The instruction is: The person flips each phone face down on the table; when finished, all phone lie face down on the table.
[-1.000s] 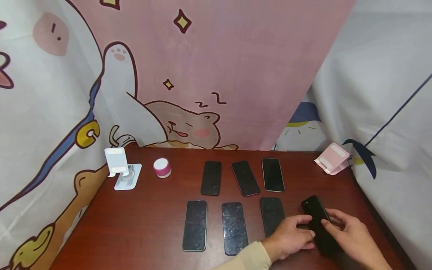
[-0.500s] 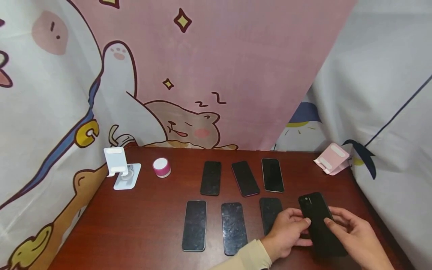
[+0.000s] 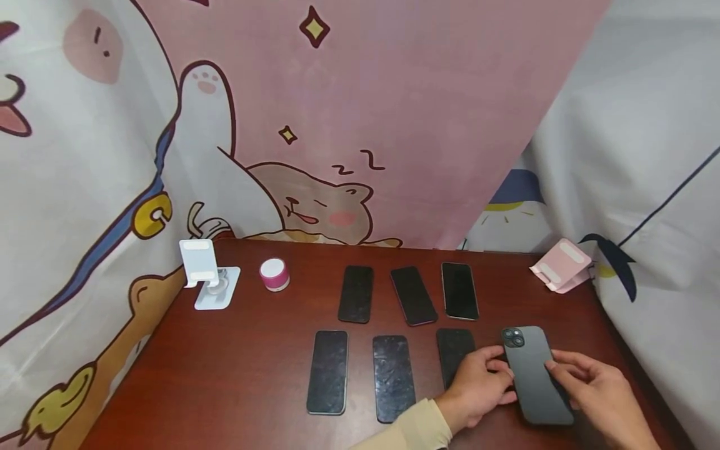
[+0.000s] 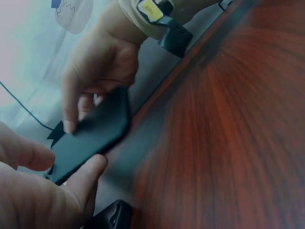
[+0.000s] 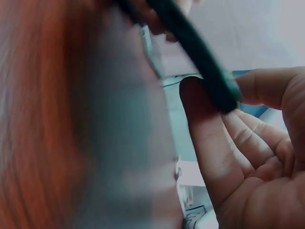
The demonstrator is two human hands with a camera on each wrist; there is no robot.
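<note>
A smartphone with a dark back and a camera bump at its upper left corner is held above the right part of the table, back side up. My left hand pinches its left edge near the camera end. On the opposite long edge, my right hand grips it between thumb and fingers. The left wrist view shows the phone tilted between both hands. Its thin edge appears blurred in the right wrist view, between thumb and finger. Another phone lies beside my left hand, partly hidden by it.
Several dark phones lie in two rows, including a front one and a back one. A white phone stand and a pink-and-white round object are at the back left. A pink stand sits at the back right, near the curtain.
The phone in my hands has turned and tilted, so its back went from black to light-catching grey. Both hands keep hold of its edges. The head view has shifted slightly.
</note>
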